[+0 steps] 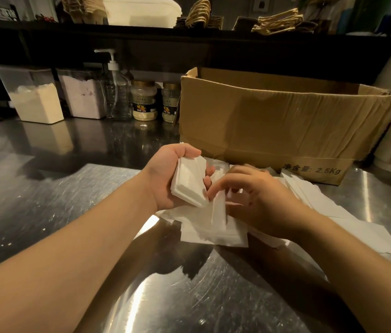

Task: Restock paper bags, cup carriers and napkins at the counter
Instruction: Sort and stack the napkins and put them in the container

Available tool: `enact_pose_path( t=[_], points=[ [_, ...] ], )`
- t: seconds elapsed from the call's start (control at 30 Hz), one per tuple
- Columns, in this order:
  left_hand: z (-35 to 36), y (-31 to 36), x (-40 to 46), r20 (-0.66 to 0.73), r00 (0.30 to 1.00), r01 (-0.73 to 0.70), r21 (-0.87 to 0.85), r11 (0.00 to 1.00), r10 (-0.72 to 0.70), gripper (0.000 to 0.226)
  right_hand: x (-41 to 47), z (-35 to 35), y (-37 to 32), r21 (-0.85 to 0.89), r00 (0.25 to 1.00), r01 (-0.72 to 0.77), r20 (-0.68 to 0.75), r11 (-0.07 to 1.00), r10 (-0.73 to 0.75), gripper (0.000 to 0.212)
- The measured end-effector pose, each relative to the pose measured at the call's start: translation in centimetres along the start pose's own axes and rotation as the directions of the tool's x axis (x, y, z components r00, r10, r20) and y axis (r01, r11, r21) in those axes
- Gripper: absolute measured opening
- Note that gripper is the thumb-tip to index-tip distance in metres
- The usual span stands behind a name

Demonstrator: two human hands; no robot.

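White napkins in both hands over a steel counter.

The left hand [165, 174] grips a neat stack of napkins [189, 182], thumb along the top edge and fingers curled round the far side, holding it tilted above the counter [45, 200]. The right hand [259, 195] reaches in from the right with its fingers bent, pinching a single folded napkin [218, 210] just beside the stack's lower corner. Under and beside both hands lies a loose pile of napkins [321, 207], spread across the steel and touching the foot of an open cardboard box [273, 123] that stands just behind. Farther back along the counter's left stand two clear tubs of powder [36, 102], a pump bottle [116, 92] and two small jars [144, 102]. Coiled twine handles of paper bags [278, 21] show on the dark shelf above.
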State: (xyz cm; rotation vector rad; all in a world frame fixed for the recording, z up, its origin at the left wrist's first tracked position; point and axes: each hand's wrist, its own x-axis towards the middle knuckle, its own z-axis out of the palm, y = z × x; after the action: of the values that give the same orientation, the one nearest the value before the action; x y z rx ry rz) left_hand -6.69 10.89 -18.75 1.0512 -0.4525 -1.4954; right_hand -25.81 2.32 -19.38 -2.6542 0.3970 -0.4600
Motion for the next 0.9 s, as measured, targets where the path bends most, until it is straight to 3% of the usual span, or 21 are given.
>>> enact_pose_path(
  t=[0.13, 0.23, 0.3, 0.37, 0.43, 0.57, 0.77, 0.9],
  points=[
    [0.0, 0.1, -0.2, 0.009, 0.999, -0.036, 0.023, 0.999, 0.036, 0.049, -0.2, -0.2, -0.2, 0.032, 0.998, 0.042, -0.044, 0.999, -0.040, 0.006],
    [0.2, 0.2, -0.4, 0.055, 0.993, -0.099, -0.032, 0.995, 0.101, 0.053, -0.5, -1.0, -0.5, 0.291, 0.994, 0.071, -0.106, 0.954, -0.042, 0.010],
    [0.3, 0.1, -0.5, 0.074, 0.989, -0.126, -0.019, 0.992, 0.127, 0.059, -0.8, -1.4, -0.9, 0.590, 0.993, 0.079, -0.115, 0.803, -0.014, 0.017],
    [0.6, 0.0, -0.6, 0.084, 0.986, -0.148, 0.078, 0.986, 0.141, 0.057, -0.8, -1.5, -1.1, 0.744, 0.987, 0.082, -0.155, 0.663, 0.051, 0.016],
    [0.9, -0.3, -0.9, 0.098, 0.986, -0.152, 0.181, 0.972, 0.136, 0.051, -0.5, -1.3, -1.3, 0.783, 0.973, 0.069, -0.190, 0.618, 0.133, 0.017],
    [0.9, -0.8, -1.1, 0.106, 0.989, -0.134, 0.315, 0.940, 0.105, 0.055, -0.1, -0.3, -1.7, 0.730, 0.929, -0.018, -0.241, 0.683, 0.282, 0.016],
    [1.5, -1.2, -0.9, 0.102, 0.990, -0.130, 0.350, 0.928, 0.100, 0.052, 0.0, 0.2, -2.2, 0.727, 0.868, -0.102, -0.268, 0.679, 0.418, 0.015],
    [1.4, -1.4, -0.7, 0.186, 0.982, -0.096, 0.284, 0.954, 0.043, 0.074, -0.1, 0.4, -2.2, 0.737, 0.854, -0.104, -0.278, 0.668, 0.439, 0.014]
  ],
)
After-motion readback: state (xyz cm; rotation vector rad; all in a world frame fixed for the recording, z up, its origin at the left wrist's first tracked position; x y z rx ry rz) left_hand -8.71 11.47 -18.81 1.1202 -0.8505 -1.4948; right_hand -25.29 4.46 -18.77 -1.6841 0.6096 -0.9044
